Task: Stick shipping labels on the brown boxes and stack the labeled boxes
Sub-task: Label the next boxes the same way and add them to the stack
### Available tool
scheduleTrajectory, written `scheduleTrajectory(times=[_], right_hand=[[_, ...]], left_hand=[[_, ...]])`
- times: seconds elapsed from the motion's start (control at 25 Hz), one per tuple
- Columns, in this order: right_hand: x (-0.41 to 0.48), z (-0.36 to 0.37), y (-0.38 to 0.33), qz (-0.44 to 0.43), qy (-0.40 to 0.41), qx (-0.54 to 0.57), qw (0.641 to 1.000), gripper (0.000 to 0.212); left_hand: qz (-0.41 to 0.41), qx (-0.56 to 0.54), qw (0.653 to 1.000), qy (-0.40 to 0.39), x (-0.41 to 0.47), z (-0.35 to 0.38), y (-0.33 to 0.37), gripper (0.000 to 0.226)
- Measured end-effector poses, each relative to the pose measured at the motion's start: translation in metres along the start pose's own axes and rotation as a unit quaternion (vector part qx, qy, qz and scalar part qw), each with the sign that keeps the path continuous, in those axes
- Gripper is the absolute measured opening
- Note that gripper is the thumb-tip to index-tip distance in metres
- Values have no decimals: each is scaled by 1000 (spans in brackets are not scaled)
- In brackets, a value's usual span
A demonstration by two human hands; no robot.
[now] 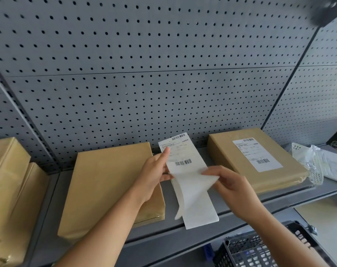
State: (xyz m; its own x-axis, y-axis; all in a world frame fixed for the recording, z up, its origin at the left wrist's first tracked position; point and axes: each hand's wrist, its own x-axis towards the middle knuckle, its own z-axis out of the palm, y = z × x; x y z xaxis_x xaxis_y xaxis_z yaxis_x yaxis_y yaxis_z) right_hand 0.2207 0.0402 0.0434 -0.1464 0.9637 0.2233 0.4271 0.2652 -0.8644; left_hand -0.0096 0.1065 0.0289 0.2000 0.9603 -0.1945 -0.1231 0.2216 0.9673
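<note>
Peeling step. My left hand [154, 174] pinches the shipping label [183, 157] between the bare box [109, 185], left, and the labelled box [256, 157], right; my right hand [229, 186] pinches its backing sheet [192, 189]. Next, likely: strip fully, press onto bare box.

The grey shelf [171, 230] before me bears a plain brown box [109, 189], a labelled box [227, 151], a white paper strip [200, 212] between them, and plastic bags [318, 162] at my right.
</note>
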Motion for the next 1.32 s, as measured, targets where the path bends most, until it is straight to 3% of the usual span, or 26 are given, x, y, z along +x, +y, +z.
scheduleTrajectory(times=[0.08, 0.2, 0.28, 0.48, 0.64, 0.76, 1.04, 1.2, 1.32], right_hand=[[-8, 0, 14, 12, -51, -18, 998, 33], [-13, -1, 27, 26, -128, -71, 989, 60], [-10, -4, 27, 17, -116, -92, 989, 67], [25, 2, 10, -30, 42, -119, 991, 42], [60, 21, -9, -94, 91, -243, 961, 29], [78, 33, -15, -148, 88, -336, 926, 32], [86, 44, -14, -145, 46, -310, 939, 19], [81, 46, -11, -157, 53, -317, 934, 15], [79, 46, -12, -168, 54, -313, 933, 16]], left_hand=[[-10, -16, 1000, 8, 3, -3, 3, 30], [-10, -31, 998, 47, 7, -5, 3, 26], [5, 1, 998, 55, 6, -4, 0, 28], [54, 74, 995, 28, -2, 2, -1, 36], [63, 79, 995, 4, -5, 3, -2, 45], [70, 71, 995, -12, -6, 3, -2, 45], [57, 13, 998, -30, -9, -2, 0, 25], [26, -65, 998, 9, 0, -4, 3, 43], [3, -79, 997, 16, 5, -2, 6, 33]])
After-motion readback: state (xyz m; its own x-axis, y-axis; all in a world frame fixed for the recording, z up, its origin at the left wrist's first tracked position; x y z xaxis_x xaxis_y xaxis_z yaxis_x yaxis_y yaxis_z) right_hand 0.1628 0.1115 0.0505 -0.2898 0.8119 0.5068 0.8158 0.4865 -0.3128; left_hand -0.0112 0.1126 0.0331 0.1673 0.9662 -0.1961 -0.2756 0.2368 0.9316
